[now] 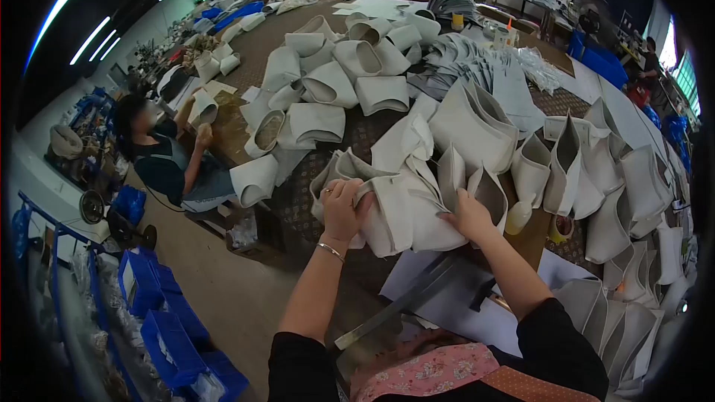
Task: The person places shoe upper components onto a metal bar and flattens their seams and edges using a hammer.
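Pink floral cloth (pixel 432 372) lies nearest the camera, bottom centre, soft and creased, beside an orange dotted band (pixel 547 385). We see matte, pale grey-white pieces of stiff, felt-like material (pixel 417 216) bunched at the centre of the frame, at the near edge of a brown patterned table (pixel 298 179). They look thick and bendy, with folded panels, raised edges, pointed corners and open pockets; finer texture is too small for us to tell.

Left hand (pixel 344 207), silver bangle (pixel 331 252) at the wrist: partly closed, gripping the bunch at its left, thumb inward. Right hand (pixel 471 216): partly open, thumb and fingers at the bunch's right side; how firm the hold is, we cannot tell.

Beyond, we note a heap of pale, tube-like pieces (pixel 383 93) with oval openings, upper centre, and fanned thin grey sheets (pixel 465 56) to its right. Standing open pieces (pixel 566 164) fill the right side. A pale yellowish bottle (pixel 518 218) is right of the right hand. At left, a seated person (pixel 167 156) holds a pale tube-like piece (pixel 204 106). Blue bins (pixel 171 342) sit lower left.
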Action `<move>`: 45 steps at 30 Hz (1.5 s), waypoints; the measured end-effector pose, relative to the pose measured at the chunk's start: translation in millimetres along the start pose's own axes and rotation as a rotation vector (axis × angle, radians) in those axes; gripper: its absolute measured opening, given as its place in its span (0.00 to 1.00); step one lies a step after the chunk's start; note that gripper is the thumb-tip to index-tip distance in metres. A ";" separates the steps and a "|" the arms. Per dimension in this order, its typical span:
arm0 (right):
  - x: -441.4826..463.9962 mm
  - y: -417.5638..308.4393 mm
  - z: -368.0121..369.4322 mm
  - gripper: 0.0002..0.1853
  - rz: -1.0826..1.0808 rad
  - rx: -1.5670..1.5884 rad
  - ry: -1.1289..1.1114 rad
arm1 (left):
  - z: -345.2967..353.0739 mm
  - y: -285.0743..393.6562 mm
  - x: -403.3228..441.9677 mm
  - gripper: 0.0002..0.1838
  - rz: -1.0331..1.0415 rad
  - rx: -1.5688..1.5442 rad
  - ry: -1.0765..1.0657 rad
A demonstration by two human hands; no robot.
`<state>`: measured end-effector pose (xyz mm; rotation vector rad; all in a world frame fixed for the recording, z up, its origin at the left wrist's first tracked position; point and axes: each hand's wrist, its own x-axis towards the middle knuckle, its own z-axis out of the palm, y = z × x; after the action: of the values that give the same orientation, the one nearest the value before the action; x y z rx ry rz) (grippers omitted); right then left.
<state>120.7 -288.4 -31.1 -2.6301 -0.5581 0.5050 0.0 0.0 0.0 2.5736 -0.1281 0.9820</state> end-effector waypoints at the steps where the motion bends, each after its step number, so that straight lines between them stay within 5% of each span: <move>1: -13.9 -6.6 2.9 0.50 -0.028 0.022 0.047 | -3.7 2.2 -12.7 0.18 -0.075 -0.056 0.002; 3: 17.7 2.9 -20.9 0.49 -0.075 0.024 0.158 | 36.6 -9.5 1.5 0.18 -0.109 -0.116 0.059; 9: 2.9 9.5 -27.1 0.52 -0.086 0.059 0.031 | 38.0 20.7 -70.1 0.28 -0.186 -0.250 -0.138; 13: -3.9 33.1 -26.9 0.49 -0.095 -0.049 0.221 | 49.8 21.2 -90.3 0.26 -0.054 -0.193 -0.358; 16: -39.8 6.7 -46.3 0.43 -0.140 -0.188 0.358 | 73.6 18.0 -67.8 0.29 -0.211 -0.206 -0.430; 18: -68.4 -21.5 -52.0 0.37 -0.451 0.071 0.508 | 90.4 23.7 -50.7 0.32 -0.252 -0.162 -0.386; 22: -111.4 -56.3 -3.9 0.30 -0.761 0.383 0.044 | 79.6 37.0 -52.9 0.40 -0.354 -0.190 -0.368; 26: -138.1 -46.1 70.6 0.29 -0.759 0.399 -0.119 | 31.3 31.8 -106.6 0.33 -0.360 -0.375 -0.180; 32: -156.3 -36.2 119.5 0.27 -0.755 0.421 -0.329 | -42.7 -20.3 -269.2 0.20 -1.109 -0.410 0.154; 35: -156.2 -29.3 136.2 0.27 -0.765 0.331 -0.381 | -59.5 -47.7 -365.9 0.21 -1.308 -0.157 0.045; 37: -154.6 -31.0 144.8 0.27 -0.783 0.263 -0.410 | -69.1 -57.0 -413.5 0.27 -1.511 0.258 -0.356; 43: -146.2 -42.3 175.5 0.29 -0.768 0.051 -0.425 | -85.1 -63.1 -503.8 0.37 -1.909 0.287 -0.728; 45: -140.3 -49.0 185.5 0.31 -0.805 -0.068 -0.291 | -79.7 -59.5 -542.7 0.39 -1.897 0.339 -0.793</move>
<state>-92.2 -253.2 -130.8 -2.1294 -1.6357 0.5945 -444.6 58.2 -321.5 1.7624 1.8830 -0.7395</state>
